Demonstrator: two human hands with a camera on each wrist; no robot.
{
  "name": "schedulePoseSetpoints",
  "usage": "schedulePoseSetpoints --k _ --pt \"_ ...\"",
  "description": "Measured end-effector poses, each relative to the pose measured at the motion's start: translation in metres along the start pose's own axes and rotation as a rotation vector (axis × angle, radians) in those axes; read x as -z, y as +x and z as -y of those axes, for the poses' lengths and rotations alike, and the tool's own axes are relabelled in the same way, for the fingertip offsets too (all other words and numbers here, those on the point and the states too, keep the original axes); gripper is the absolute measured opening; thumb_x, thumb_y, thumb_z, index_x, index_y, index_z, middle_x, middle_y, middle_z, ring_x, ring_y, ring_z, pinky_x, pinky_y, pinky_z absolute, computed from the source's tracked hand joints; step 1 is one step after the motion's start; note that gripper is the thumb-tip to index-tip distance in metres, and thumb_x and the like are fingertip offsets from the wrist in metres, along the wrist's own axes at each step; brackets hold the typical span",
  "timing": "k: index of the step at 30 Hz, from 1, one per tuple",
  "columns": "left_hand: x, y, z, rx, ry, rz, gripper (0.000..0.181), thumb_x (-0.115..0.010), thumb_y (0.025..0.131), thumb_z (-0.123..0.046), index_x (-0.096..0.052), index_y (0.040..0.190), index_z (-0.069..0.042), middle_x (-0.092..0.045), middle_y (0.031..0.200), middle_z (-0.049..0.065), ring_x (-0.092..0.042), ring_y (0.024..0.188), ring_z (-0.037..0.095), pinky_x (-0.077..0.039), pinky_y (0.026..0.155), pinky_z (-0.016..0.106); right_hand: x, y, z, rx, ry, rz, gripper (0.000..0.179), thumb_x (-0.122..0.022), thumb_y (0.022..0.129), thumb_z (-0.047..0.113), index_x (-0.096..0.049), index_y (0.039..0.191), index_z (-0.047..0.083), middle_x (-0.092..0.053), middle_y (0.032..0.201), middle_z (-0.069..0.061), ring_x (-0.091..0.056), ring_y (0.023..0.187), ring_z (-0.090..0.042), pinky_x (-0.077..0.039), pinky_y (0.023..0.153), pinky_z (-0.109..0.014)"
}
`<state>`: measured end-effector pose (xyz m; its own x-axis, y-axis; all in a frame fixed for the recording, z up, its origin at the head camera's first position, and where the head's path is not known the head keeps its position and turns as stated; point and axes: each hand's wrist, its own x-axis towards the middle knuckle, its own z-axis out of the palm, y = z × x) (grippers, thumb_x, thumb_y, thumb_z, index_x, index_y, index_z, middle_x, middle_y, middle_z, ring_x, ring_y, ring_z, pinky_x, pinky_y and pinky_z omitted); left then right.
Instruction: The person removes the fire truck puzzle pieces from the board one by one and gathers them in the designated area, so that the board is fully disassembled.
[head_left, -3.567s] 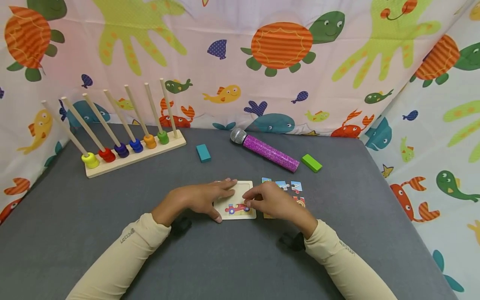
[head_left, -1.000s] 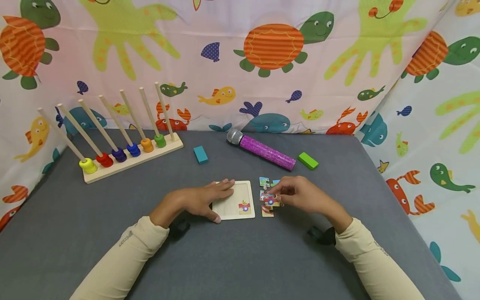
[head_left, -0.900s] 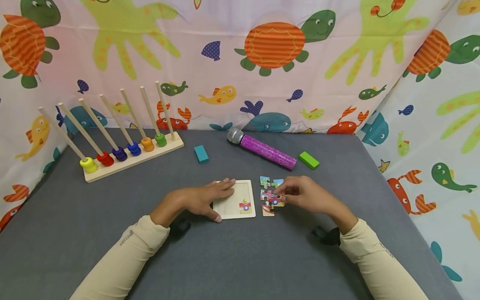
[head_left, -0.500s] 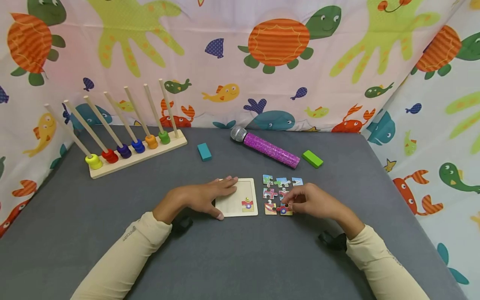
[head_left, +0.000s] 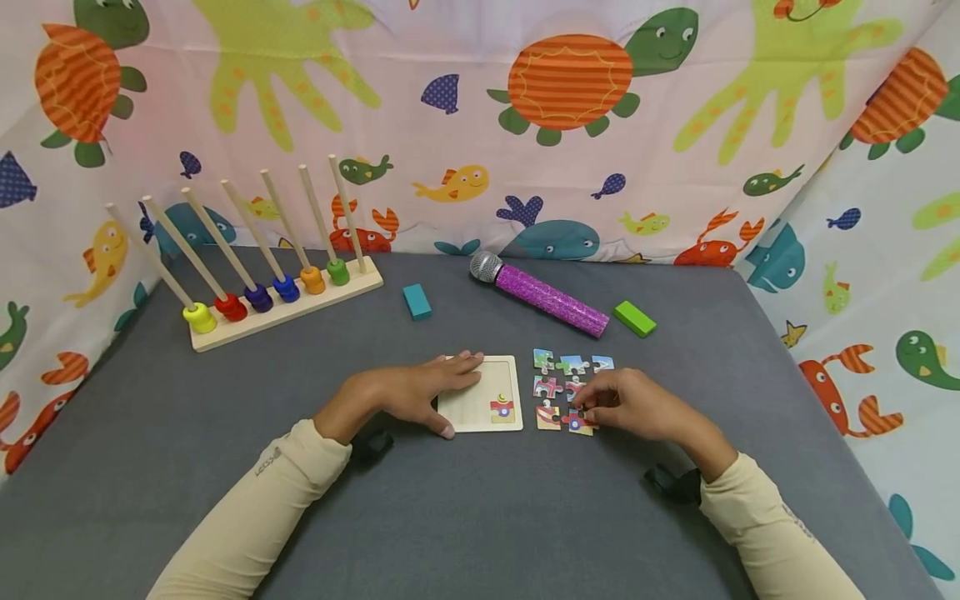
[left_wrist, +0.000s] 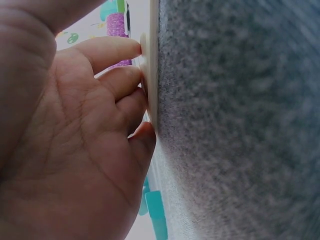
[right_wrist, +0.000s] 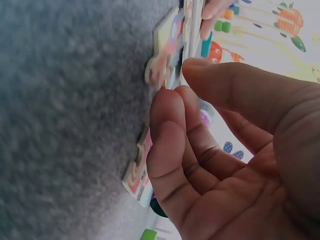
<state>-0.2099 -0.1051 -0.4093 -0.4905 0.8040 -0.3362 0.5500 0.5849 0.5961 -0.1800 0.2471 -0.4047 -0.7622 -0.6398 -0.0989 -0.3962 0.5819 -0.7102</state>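
My left hand (head_left: pixel 405 392) rests with extended fingers over the left side of a shallow wooden puzzle tray (head_left: pixel 480 423). One jigsaw piece (head_left: pixel 502 409) with a wheel picture sits in the tray's lower right corner. In the left wrist view the fingertips (left_wrist: pixel 142 132) touch the tray's edge. Right of the tray, my right hand (head_left: pixel 637 404) has thumb and fingers curled at a red and yellow jigsaw piece (head_left: pixel 576 423), which lies slightly turned on the table. The fingers hide part of it. Several other jigsaw pieces (head_left: pixel 547 387) lie in loose rows beside and beyond it.
Behind the tray lie a teal block (head_left: pixel 417 302), a glittery purple microphone (head_left: pixel 551 300) and a green block (head_left: pixel 634 318). A wooden peg stand (head_left: pixel 288 310) with coloured rings stands at the back left. A sea-animal cloth (head_left: pixel 465 125) hangs behind the grey table (head_left: pixel 465 517).
The right hand has carried the wheel piece from the tray to the lower row of loose pieces and turned it slightly there. The left hand has stayed on the tray. The view has shifted slightly.
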Motion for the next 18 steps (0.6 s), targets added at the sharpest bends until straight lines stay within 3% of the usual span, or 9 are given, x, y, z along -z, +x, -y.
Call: schedulePoseSetpoints --k 6,13,18 --pt "0.000 0.000 -0.002 -0.001 -0.001 -0.001 0.087 -0.074 0.088 -0.027 -0.022 0.155 -0.007 -0.001 0.163 0.004 0.007 0.147 0.021 0.001 0.117 0.039 0.001 0.006 0.007 0.034 -0.047 -0.077 0.021 -0.067 0.087 -0.003 -0.073 0.106 0.003 -0.069 0.093 -0.003 -0.060 0.079 -0.013 -0.052 0.067 -0.029" --pt "0.002 0.000 -0.001 0.005 0.014 -0.003 0.087 -0.075 0.087 -0.028 -0.024 0.154 -0.008 -0.002 0.163 0.003 0.006 0.147 0.020 -0.001 0.117 0.039 -0.013 0.024 0.025 0.075 -0.015 -0.032 0.019 -0.067 0.089 0.001 -0.073 0.107 0.003 -0.070 0.096 -0.002 -0.060 0.080 -0.011 -0.052 0.067 -0.028" --pt "0.002 0.002 -0.001 0.001 0.015 0.003 0.088 -0.075 0.086 -0.029 -0.024 0.154 -0.007 -0.004 0.163 0.004 0.005 0.147 0.020 -0.001 0.117 0.041 -0.021 0.038 0.036 0.049 0.000 0.030 0.020 -0.066 0.092 0.005 -0.072 0.111 0.002 -0.071 0.098 -0.002 -0.061 0.085 -0.010 -0.052 0.073 -0.028"
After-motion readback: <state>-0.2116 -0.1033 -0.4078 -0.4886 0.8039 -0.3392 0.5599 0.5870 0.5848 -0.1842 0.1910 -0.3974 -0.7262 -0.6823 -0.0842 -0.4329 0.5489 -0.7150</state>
